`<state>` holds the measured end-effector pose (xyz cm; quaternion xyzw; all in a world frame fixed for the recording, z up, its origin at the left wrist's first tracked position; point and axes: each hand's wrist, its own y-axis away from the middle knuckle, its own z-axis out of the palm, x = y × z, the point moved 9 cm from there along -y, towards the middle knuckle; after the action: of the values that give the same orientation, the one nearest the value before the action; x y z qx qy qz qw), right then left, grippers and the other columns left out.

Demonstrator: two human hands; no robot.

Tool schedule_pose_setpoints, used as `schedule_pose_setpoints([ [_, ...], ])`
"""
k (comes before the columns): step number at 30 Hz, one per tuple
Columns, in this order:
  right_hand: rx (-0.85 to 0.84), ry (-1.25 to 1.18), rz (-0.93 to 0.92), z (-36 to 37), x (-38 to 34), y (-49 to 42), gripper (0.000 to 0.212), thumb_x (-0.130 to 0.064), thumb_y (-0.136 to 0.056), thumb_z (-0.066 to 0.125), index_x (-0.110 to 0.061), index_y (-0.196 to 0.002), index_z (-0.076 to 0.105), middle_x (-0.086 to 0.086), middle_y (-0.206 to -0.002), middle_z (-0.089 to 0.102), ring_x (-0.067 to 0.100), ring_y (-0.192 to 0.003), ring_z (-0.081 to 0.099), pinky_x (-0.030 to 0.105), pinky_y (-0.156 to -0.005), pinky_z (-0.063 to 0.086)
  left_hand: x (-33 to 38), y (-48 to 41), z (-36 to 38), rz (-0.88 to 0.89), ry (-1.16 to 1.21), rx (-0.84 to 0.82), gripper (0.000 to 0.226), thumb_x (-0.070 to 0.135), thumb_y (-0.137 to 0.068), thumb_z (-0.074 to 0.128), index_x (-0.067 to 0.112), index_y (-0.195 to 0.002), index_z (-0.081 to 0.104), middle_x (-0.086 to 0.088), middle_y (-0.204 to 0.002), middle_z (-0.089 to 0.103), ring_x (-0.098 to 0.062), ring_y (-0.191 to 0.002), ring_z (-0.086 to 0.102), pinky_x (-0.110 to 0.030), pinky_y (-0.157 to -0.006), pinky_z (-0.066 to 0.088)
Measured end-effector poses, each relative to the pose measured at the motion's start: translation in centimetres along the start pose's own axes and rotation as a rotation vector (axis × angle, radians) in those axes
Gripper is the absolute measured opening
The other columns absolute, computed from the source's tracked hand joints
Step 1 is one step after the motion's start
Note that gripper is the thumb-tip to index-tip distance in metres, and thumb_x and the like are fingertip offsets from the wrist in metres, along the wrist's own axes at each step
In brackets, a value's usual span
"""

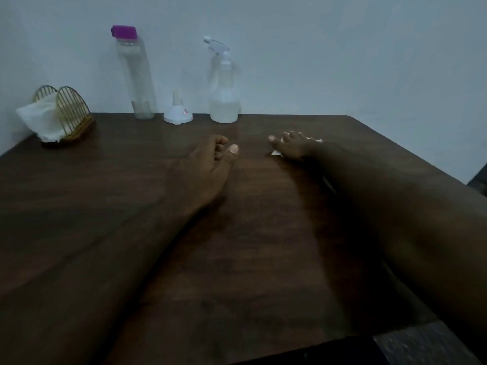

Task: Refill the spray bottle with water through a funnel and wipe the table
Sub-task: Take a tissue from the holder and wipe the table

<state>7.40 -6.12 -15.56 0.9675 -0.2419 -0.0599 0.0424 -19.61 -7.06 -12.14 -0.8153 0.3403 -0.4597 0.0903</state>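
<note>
The spray bottle [224, 104], part filled, is being stood at the table's [126, 206] far edge, right of the upturned funnel [177, 116], whose red sticker [185, 111] cannot be read. A tissue [276, 153] is being pressed under the spread right hand [292, 147]; the left hand [208, 164] is being rested loosely curled, empty

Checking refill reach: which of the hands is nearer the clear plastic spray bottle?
Left. The left hand rests just in front of the spray bottle; the right hand presses a white tissue farther right.

Spotted dark brown wood grain on the table [105, 167], purple cap [124, 31] on the clear bottle [141, 83], white funnel [178, 115], gold wires on the napkin holder [72, 111].
</note>
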Motion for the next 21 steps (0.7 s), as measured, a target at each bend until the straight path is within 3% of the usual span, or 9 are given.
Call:
schedule_pose_setpoints([
  [3,-0.002,0.009,-0.160,0.7,-7.0,-0.8,0.090,-0.077,-0.091,0.009,-0.018,-0.158,0.016,0.006,-0.167,0.008,0.026,-0.153,0.006,0.055,-0.120,0.006,-0.6,-0.3,-1.2,-0.033,0.044,0.074,0.043,0.055,-0.096,0.040,0.026,-0.126,0.051,0.016,-0.109,0.055,0.002,-0.099,0.054,-0.016,-0.081,0.041],
  [5,-0.027,0.052,-0.309,1.8,-12.1,0.5,0.083,-0.071,-0.096,0.011,-0.017,-0.158,0.012,0.007,-0.167,0.006,0.026,-0.153,0.004,0.054,-0.122,0.007,-0.9,-0.5,-2.4,-0.060,0.071,0.123,0.035,0.054,-0.098,0.038,0.029,-0.119,0.052,0.021,-0.097,0.055,0.013,-0.090,0.053,-0.004,-0.070,0.037],
  [7,-0.046,0.079,-0.485,2.6,-16.6,3.8,0.073,-0.061,-0.101,0.014,-0.016,-0.159,0.010,0.007,-0.167,0.005,0.027,-0.153,0.004,0.052,-0.122,0.008,-1.1,-0.4,-4.4,-0.069,0.091,0.225,0.029,0.050,-0.100,0.037,0.027,-0.109,0.053,0.018,-0.084,0.055,0.018,-0.077,0.052,-0.002,-0.064,0.038],
  [10,-0.105,0.076,-0.743,3.9,-20.3,12.3,0.072,-0.060,-0.102,0.019,-0.020,-0.159,0.007,0.007,-0.167,0.004,0.025,-0.153,0.002,0.052,-0.121,0.005,-1.3,0.1,-6.5,-0.080,0.092,0.315,0.035,0.050,-0.101,0.033,0.022,-0.102,0.054,0.009,-0.075,0.053,0.004,-0.066,0.052,-0.014,-0.064,0.042],
  [14,-0.092,0.062,-0.985,5.2,-18.3,25.4,0.073,-0.060,-0.100,0.026,-0.020,-0.159,0.005,0.003,-0.167,0.003,0.019,-0.153,-0.002,0.040,-0.119,-0.003,-2.1,0.9,-6.3,-0.138,0.050,0.256,0.044,0.059,-0.098,0.027,0.024,-0.099,0.054,0.009,-0.079,0.054,-0.001,-0.070,0.052,-0.024,-0.066,0.040],
  [17,-0.067,0.099,-0.895,4.2,-12.1,28.1,0.067,-0.054,-0.103,0.028,-0.026,-0.159,0.003,-0.005,-0.167,0.000,0.011,-0.152,-0.005,0.029,-0.118,-0.006,-1.8,1.4,-5.6,-0.166,0.040,0.198,0.043,0.063,-0.096,0.026,0.030,-0.102,0.052,0.013,-0.081,0.053,0.009,-0.071,0.052,-0.019,-0.064,0.034],
  [19,-0.060,0.118,-0.667,3.0,-5.5,27.3,0.065,-0.052,-0.103,0.026,-0.030,-0.159,0.000,-0.011,-0.166,-0.005,0.004,-0.150,-0.009,0.018,-0.112,-0.010,-0.6,2.2,-4.4,-0.150,0.040,0.133,0.044,0.070,-0.093,0.026,0.035,-0.105,0.051,0.016,-0.088,0.054,0.005,-0.080,0.052,-0.019,-0.067,0.034],
  [21,-0.073,0.121,-0.417,2.4,1.8,27.0,0.063,-0.051,-0.104,0.022,-0.030,-0.158,-0.003,-0.010,-0.166,-0.007,0.005,-0.150,-0.012,0.019,-0.114,-0.011,1.2,3.1,-2.7,-0.114,0.037,0.045,0.043,0.074,-0.089,0.026,0.042,-0.107,0.048,0.022,-0.092,0.054,0.007,-0.085,0.050,-0.018,-0.069,0.034],
])
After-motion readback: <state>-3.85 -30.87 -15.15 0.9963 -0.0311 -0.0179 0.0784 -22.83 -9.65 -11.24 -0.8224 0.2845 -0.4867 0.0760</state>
